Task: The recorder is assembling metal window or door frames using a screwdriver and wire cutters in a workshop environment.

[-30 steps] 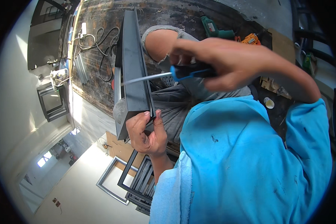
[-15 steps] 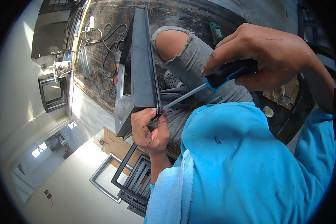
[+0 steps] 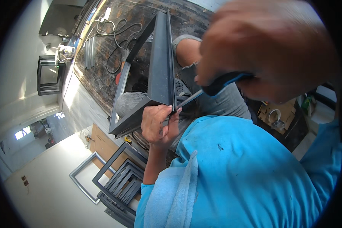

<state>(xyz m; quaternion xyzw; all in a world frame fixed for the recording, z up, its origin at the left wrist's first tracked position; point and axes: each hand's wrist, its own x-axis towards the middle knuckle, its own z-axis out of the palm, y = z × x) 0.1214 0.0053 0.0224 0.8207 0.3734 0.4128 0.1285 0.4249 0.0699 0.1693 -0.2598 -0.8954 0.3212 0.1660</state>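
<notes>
A dark grey metal frame (image 3: 160, 64) stands tilted across my lap, its long flat side rising away from me. At its near corner my left hand (image 3: 157, 125) is closed, thumb and fingers pinching the edge. My right hand (image 3: 262, 49), smeared by motion, grips the black and blue handle of a screwdriver (image 3: 222, 83). The silver shaft slants down to the left, and its tip meets the corner between my left thumb and fingers. Those fingers hide whatever the tip bears on.
A looped cable (image 3: 116, 38) and thin grey metal strips (image 3: 89, 53) lie on the worn dark wooden surface beyond the frame. Several dark frames (image 3: 121, 178) are stacked at the lower left. A brown board (image 3: 279, 114) with small items lies at the right.
My right hand looks larger and more blurred, raised closer to the camera. The frame and left hand sit slightly further right in view. The green drill is now hidden.
</notes>
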